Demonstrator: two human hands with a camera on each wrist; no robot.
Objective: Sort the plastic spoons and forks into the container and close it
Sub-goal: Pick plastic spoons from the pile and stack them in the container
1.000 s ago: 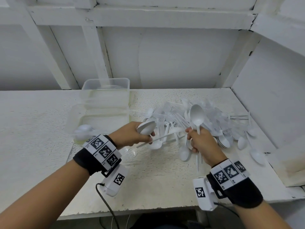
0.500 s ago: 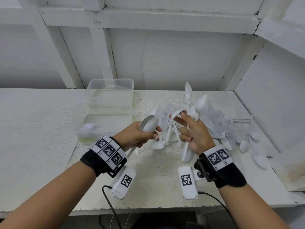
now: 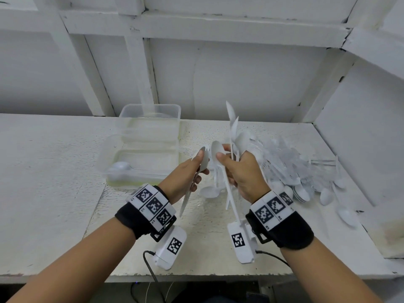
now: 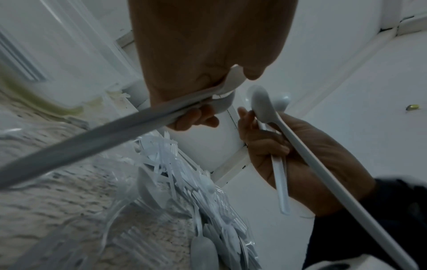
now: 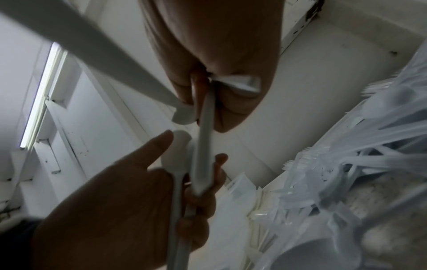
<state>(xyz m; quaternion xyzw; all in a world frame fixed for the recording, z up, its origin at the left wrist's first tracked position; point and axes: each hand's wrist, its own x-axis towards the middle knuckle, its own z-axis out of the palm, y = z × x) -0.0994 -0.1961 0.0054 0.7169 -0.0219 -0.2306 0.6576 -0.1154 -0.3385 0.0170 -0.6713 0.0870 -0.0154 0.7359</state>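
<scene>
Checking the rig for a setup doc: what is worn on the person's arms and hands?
Bare hands and forearms, no sleeves or gloves. Each wrist wears a black fabric band, left and right, topped with white blocks printed with black square fiducial markers. A white camera housing with its own marker hangs under each wrist, each trailing a thin black cable.

We can read no words, brands or numbers anywhere. The only signs are black-and-white square code markers on the two wristbands [image 3: 153, 204] [image 3: 272, 209] and on the white camera housings [image 3: 173, 246] [image 3: 238, 240] below them.
</scene>
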